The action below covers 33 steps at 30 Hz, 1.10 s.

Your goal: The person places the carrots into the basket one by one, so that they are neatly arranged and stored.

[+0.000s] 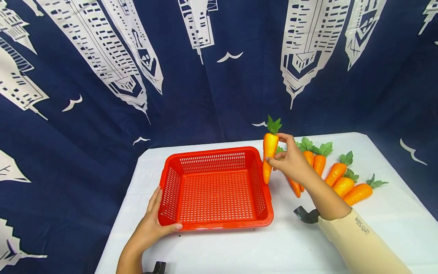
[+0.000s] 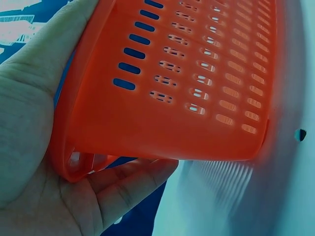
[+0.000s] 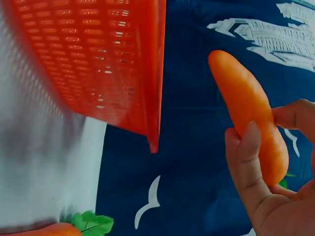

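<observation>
I see the right hand (image 1: 291, 160) pinching a carrot (image 1: 270, 146), tip down, at its own nine o'clock, toward the two o'clock side of the red basket (image 1: 219, 226); the left hand (image 1: 152, 220) grips that basket at eight o'clock.

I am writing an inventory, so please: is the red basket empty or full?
Empty: in the head view, the red basket shows only its bare perforated floor.
</observation>
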{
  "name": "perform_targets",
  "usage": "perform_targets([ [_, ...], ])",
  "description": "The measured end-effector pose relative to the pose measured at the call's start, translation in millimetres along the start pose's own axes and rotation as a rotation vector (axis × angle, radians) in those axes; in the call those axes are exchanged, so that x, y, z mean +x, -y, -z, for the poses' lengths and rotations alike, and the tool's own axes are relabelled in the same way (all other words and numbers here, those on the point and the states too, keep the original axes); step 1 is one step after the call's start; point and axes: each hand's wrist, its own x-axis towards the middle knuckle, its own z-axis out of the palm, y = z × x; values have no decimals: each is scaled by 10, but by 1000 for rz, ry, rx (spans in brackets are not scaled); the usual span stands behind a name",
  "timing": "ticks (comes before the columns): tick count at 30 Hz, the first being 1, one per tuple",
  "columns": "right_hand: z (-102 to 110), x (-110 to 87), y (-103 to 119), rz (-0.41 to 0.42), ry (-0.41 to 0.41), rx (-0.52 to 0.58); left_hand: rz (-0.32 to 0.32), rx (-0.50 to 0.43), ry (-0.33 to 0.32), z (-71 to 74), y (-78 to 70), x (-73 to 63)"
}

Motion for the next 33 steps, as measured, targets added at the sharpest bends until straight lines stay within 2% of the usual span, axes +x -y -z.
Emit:
perform_targets([
  [3, -28, 14, 51, 40, -8, 4, -4, 3, 1, -21, -19, -13],
  [6, -61, 33, 108, 117, -3, 32, -3, 6, 5, -38, -39, -24],
  [10, -105, 58, 205, 188, 30, 78, 7, 14, 6, -51, -53, -28],
  [17, -224, 92, 327, 213, 77, 95, 3, 6, 4, -65, -42, -13],
  [24, -515, 117, 358, 239, 133, 148, 49, 0, 8, -69, -12, -78],
  [33, -742, 227, 458, 238, 151, 108, 31, 5, 3, -75, -57, -55],
])
